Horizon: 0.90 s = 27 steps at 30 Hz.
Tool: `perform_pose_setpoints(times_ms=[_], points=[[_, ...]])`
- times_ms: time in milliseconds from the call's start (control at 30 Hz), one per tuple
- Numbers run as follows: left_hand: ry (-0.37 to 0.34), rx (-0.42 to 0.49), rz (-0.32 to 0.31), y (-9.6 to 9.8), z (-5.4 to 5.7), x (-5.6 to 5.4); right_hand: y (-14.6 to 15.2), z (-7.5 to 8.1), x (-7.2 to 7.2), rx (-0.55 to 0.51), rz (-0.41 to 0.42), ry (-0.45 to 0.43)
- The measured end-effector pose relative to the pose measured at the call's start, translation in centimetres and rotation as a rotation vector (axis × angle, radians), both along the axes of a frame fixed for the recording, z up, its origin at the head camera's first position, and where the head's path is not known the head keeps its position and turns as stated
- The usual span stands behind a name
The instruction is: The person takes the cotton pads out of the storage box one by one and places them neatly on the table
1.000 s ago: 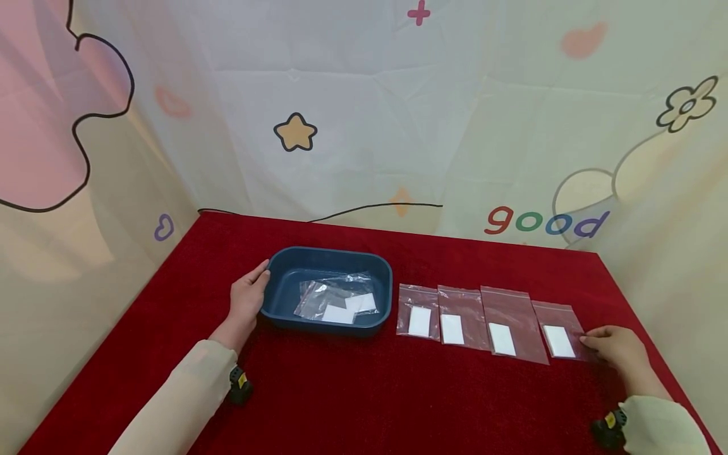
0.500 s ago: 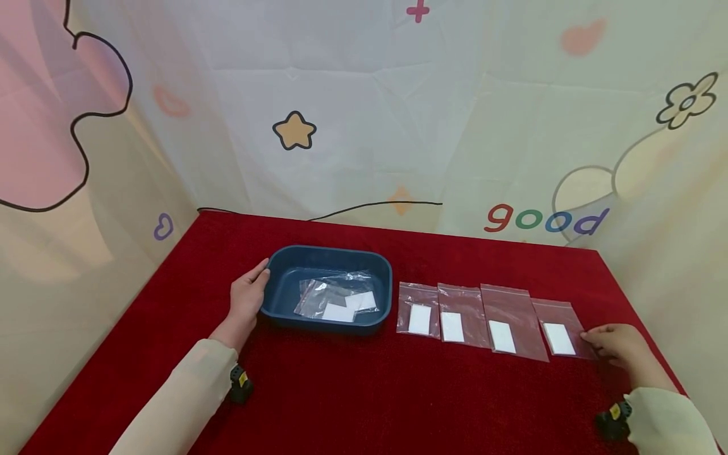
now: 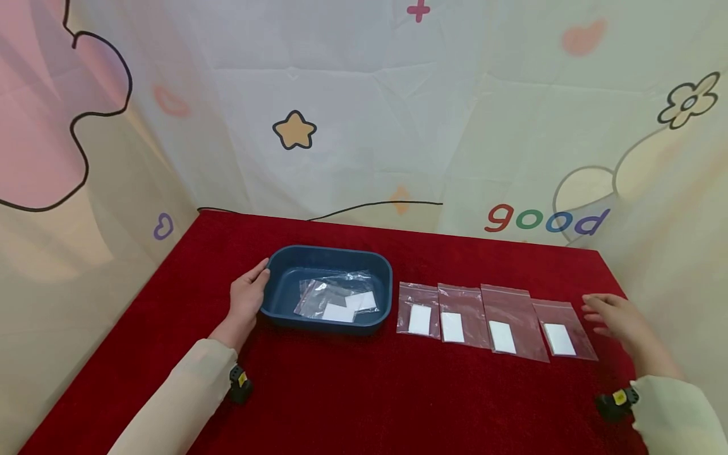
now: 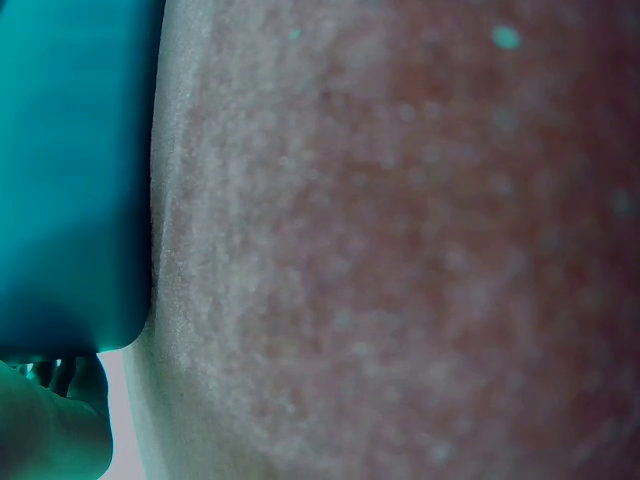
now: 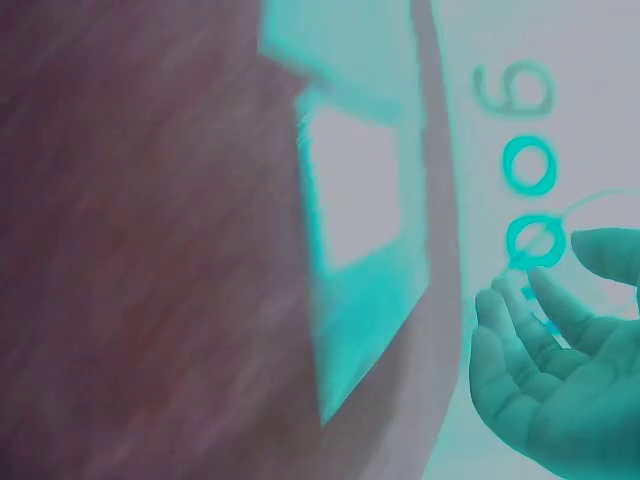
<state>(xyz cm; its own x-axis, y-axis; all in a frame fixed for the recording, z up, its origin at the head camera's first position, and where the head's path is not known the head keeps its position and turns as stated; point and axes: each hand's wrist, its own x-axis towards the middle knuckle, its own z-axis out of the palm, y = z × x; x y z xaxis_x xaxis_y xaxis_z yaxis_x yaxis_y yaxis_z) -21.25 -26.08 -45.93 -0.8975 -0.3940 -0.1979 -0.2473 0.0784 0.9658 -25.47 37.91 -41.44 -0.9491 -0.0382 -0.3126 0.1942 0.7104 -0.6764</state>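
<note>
My left hand (image 3: 247, 300) grips the left rim of a dark blue rectangular bin (image 3: 324, 327). In the left wrist view its fingers meet the end of the bin (image 4: 70, 180). Inside the bin lie overlapping clear zip bags (image 3: 318, 294) with white blocks (image 3: 339, 313). My right hand (image 3: 617, 319) is raised just right of the rightmost zip bag (image 3: 581, 338), which lies flat with a white block (image 3: 560, 340) in it. The right wrist view shows this hand (image 5: 560, 390) holding nothing, fingers loosely bent and thumb apart.
Left of that bag, more zip bags run in a row toward the bin: a large one (image 3: 509, 306), a middle one (image 3: 474, 306) and a small one (image 3: 418, 296), each with a white block. Red cloth (image 3: 364, 392) covers the table; a printed curtain (image 3: 352, 170) stands behind.
My right hand has let go of the rightmost zip bag's right edge and moved up and away from it. The bag stays at the row's end. My left hand has not moved.
</note>
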Motion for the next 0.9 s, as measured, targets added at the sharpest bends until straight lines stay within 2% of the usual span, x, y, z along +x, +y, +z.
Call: perform_pose_setpoints(times_ms=[100,267,533,667,900], points=[[-0.002,0.002,-0.008,-0.1,0.1,0.1,-1.8,1.2,-0.7,-0.115,0.009,0.033],[0.000,0.013,-0.013,0.0,0.1,0.1,-5.5,3.3,-2.0,-0.264,0.060,0.034],[-0.008,0.011,-0.010,0.1,0.3,0.3,-11.8,5.2,-4.1,-0.347,0.180,-0.005],[-0.004,0.012,-0.007,0.2,0.3,0.3,-14.4,5.8,-4.8,-0.406,0.205,-0.027],[0.003,0.014,-0.008,0.1,0.2,0.1,-18.7,6.4,-5.3,-0.443,0.230,-0.044]])
